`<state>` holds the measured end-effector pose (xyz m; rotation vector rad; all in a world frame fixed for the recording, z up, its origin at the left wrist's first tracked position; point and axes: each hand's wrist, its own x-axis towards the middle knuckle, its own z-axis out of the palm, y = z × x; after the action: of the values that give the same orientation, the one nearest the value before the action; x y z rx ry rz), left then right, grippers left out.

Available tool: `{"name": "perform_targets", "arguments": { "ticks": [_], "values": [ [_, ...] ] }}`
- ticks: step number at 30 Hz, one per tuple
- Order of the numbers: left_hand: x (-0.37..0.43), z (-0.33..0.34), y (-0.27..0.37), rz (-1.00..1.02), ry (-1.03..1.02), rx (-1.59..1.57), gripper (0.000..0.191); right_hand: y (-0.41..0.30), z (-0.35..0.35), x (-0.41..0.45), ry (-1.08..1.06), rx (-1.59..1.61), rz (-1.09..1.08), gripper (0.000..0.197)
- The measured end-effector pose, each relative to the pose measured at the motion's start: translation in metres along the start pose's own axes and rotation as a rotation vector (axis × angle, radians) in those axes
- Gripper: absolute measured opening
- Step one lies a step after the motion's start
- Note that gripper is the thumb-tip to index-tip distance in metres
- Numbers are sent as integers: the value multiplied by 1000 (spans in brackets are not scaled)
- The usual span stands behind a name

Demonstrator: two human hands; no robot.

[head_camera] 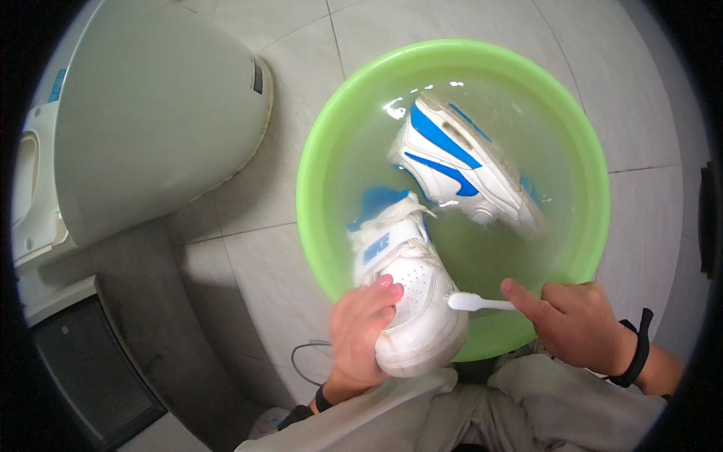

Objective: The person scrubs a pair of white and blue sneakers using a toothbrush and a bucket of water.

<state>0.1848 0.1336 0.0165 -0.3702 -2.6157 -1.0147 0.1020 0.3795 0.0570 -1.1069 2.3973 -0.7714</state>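
Observation:
My left hand (364, 325) grips the toe end of a white sneaker (418, 322), whose strap and heel reach into cloudy water in a green plastic basin (316, 141). In my right hand (576, 322) is a white toothbrush (471, 301), its head against the side of that sneaker's toe; the forefinger lies along the handle. A second white sneaker (446, 152) with blue trim lies on its side, partly under water, in the upper half of the basin. The blue inside of the held sneaker shows beneath the water.
A pale toilet bowl (164, 113) stands on the tiled floor (265, 254) at the left. Below it at the lower left is a dark panel (96, 361). A thin cable (294, 359) lies near my left wrist. My knees are close to the basin's near rim.

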Motion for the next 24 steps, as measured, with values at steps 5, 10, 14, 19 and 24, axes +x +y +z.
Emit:
{"name": "perform_targets", "arguments": {
  "ticks": [5,10,14,19,24],
  "values": [
    [21,12,20,-136,-36,-111,64,-3,-2,-13,78,-72,-29,53],
    [33,27,28,-65,-35,-225,68,-3,-17,-19,22,-110,-65,55],
    [35,39,31,-47,-7,-254,66,-5,-29,-26,-127,-34,61,41],
    [46,44,42,-125,-73,-289,57,-4,-45,-38,-124,-128,137,52],
    [52,48,48,-110,-108,-208,67,-2,-36,-43,-53,-132,93,52]
  ]
}}
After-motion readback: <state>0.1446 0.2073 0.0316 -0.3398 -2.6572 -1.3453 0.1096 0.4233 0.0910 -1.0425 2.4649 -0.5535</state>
